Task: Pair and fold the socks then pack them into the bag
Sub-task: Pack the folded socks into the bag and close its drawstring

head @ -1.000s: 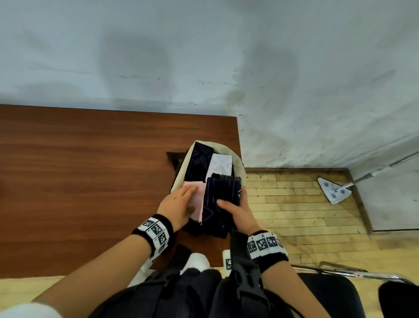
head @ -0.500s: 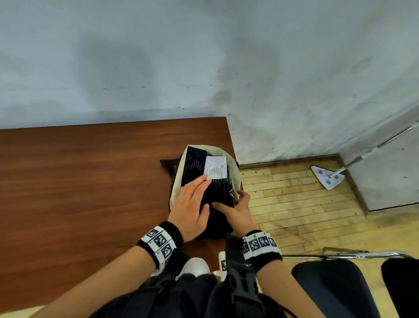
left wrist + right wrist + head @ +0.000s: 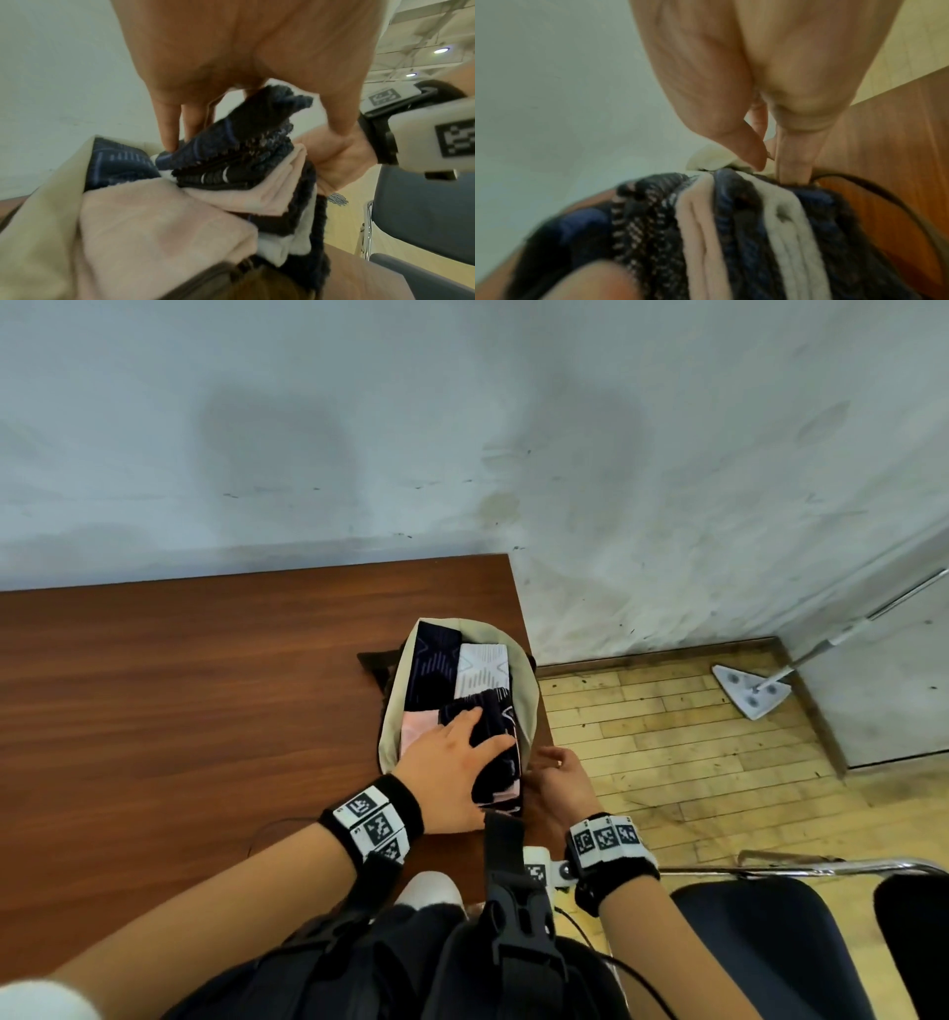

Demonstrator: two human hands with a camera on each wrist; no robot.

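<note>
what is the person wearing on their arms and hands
Both hands, left and right, are bare, no gloves, and the forearms are uncovered. Each wrist carries a black wristband ringed with white square tags printed with black code patterns; the right wrist has the same tags. A white block with another code tag is strapped under the right wrist. A white sleeve edge shows on the upper left arm.

One cream bag mid-frame, four folded sock bundles showing inside: two dark, one white, one pink. Two hands in.
</note>
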